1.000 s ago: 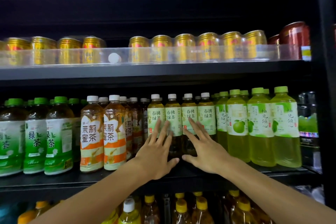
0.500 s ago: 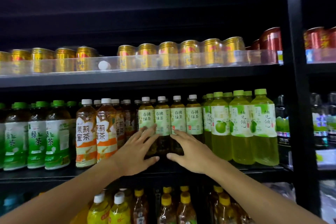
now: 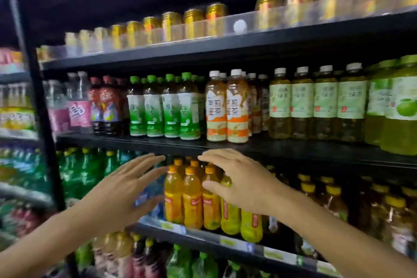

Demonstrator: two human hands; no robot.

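Note:
I face a dark shop shelf full of drinks. My left hand (image 3: 119, 189) hovers with fingers spread in front of the lower shelf, left of a group of orange-capped orange drink bottles (image 3: 191, 198). My right hand (image 3: 239, 183) is held with straight fingers in front of the same bottles, its thumb near or on one of them; it grips nothing. The pale green-label tea bottles (image 3: 316, 106) stand on the shelf above, to the right, away from both hands.
Gold cans (image 3: 216, 18) line the top shelf behind a clear rail. Green-label bottles (image 3: 164, 108) and orange-striped bottles (image 3: 225, 108) fill the middle shelf (image 3: 135, 142). Green soda bottles (image 3: 76, 171) stand lower left. A black upright post (image 3: 42, 106) divides the shelving.
Both hands left the pale green-label tea bottles and dropped to the shelf below, now in front of the orange drink bottles. The view swung left and down.

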